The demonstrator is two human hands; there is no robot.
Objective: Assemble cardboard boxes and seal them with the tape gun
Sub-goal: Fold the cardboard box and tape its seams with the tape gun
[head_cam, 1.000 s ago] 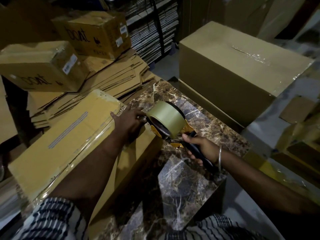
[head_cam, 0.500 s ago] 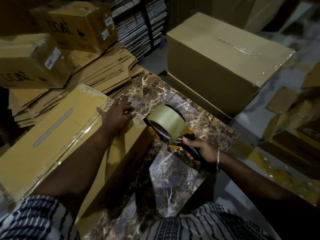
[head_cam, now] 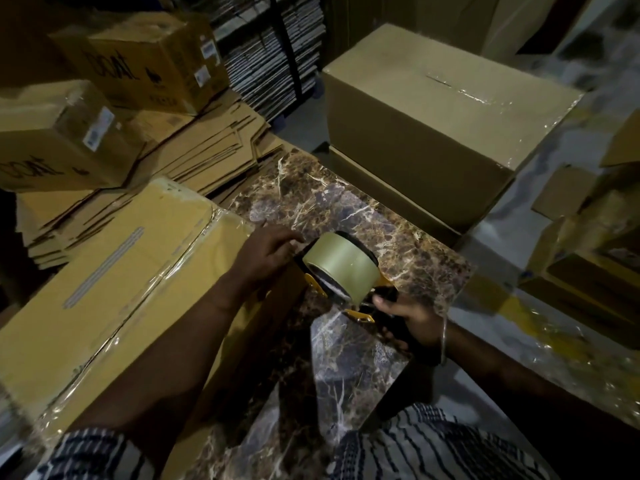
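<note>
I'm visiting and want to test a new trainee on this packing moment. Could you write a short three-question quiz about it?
1. True or false: the right hand grips the tape gun by its handle.
2. What does the left hand rest on? A) the box on the table B) the big sealed box C) the flat cardboard stack
3. Fill in: the table has a ____-patterned top.

Key: 1 true; 2 A; 3 marble

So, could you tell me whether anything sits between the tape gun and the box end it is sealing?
Only the left hand, resting on the box corner directly beside the tape gun; nothing else visible.
</note>
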